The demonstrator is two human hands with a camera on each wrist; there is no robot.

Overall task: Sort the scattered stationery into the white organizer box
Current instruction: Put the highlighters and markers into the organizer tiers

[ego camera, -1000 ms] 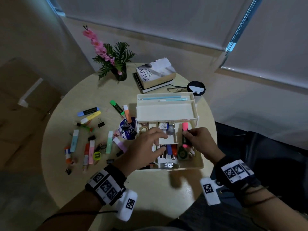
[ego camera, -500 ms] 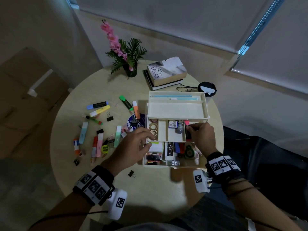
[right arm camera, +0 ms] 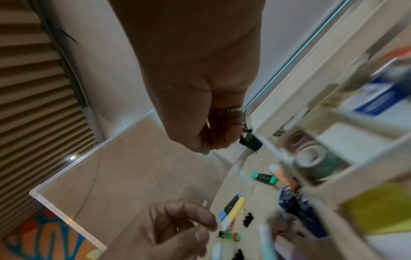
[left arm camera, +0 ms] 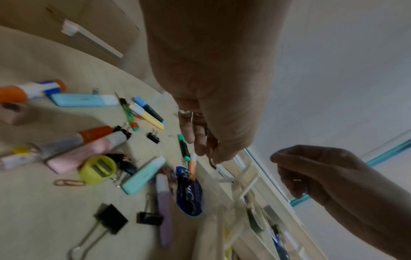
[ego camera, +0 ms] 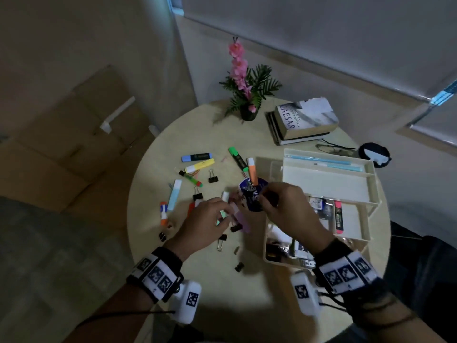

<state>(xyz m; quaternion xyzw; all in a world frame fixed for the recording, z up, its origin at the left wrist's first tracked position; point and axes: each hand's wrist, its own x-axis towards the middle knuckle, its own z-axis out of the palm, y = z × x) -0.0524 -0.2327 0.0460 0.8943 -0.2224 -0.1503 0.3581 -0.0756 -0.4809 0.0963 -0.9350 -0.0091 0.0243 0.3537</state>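
Hovering over the scattered highlighters, the left hand (ego camera: 207, 224) hangs with loosely curled fingers, grasping nothing. The right hand (ego camera: 284, 209) pinches a small black binder clip (right arm camera: 250, 142) above the round blue tin (ego camera: 252, 195), just left of the white organizer box (ego camera: 368, 204) on the bench (ego camera: 247, 288).

Round pale bench (ego camera: 197, 129), bearing white organizer box (ego camera: 366, 194); left of box, scattered highlighters (ego camera: 199, 166), binder clips (ego camera: 212, 179); behind box, books (ego camera: 306, 122), potted flowers (ego camera: 247, 95).
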